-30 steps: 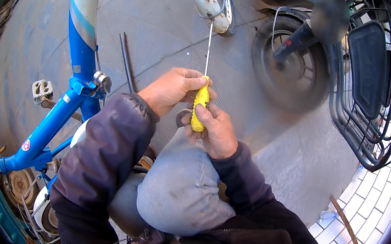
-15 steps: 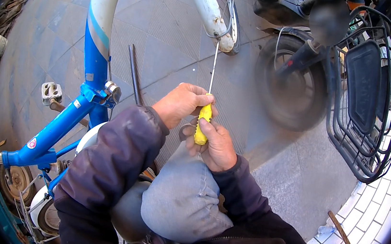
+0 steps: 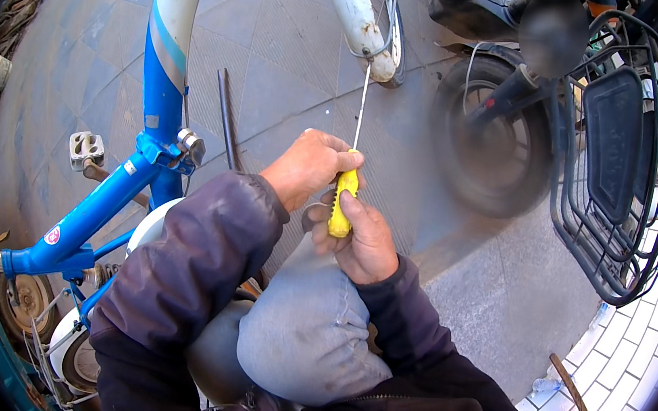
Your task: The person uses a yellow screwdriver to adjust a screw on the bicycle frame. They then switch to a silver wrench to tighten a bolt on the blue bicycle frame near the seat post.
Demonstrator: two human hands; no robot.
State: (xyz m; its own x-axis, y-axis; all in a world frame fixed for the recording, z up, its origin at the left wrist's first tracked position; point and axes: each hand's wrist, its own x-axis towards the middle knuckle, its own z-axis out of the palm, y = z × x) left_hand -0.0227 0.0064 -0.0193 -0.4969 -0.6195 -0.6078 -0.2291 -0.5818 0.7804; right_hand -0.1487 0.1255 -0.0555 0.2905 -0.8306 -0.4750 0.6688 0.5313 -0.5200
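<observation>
A screwdriver with a yellow handle (image 3: 341, 217) points away from me, its thin metal shaft (image 3: 361, 112) reaching up to the rusty lower end of a white bicycle part (image 3: 368, 38). My left hand (image 3: 311, 167) pinches the front of the handle where the shaft begins. Lower down, my right hand (image 3: 364, 242) is closed around the back of the handle, thumb along its side. At this end of the white part the shaft's tip seems to meet a small fitting, too small to make out. Both hands are above my knee (image 3: 303, 324).
On the left is a blue and white bicycle frame (image 3: 168, 65) with a pedal (image 3: 86, 149). A dark rod (image 3: 229, 119) lies on the paving. To the right are a dark wheel (image 3: 490, 143) and a black wire basket (image 3: 611, 148). A brown stick (image 3: 578, 406) rests by white tiles.
The whole view has shifted slightly. My left fingers have moved a little on the front of the screwdriver handle, while my right hand keeps nearly the same hold.
</observation>
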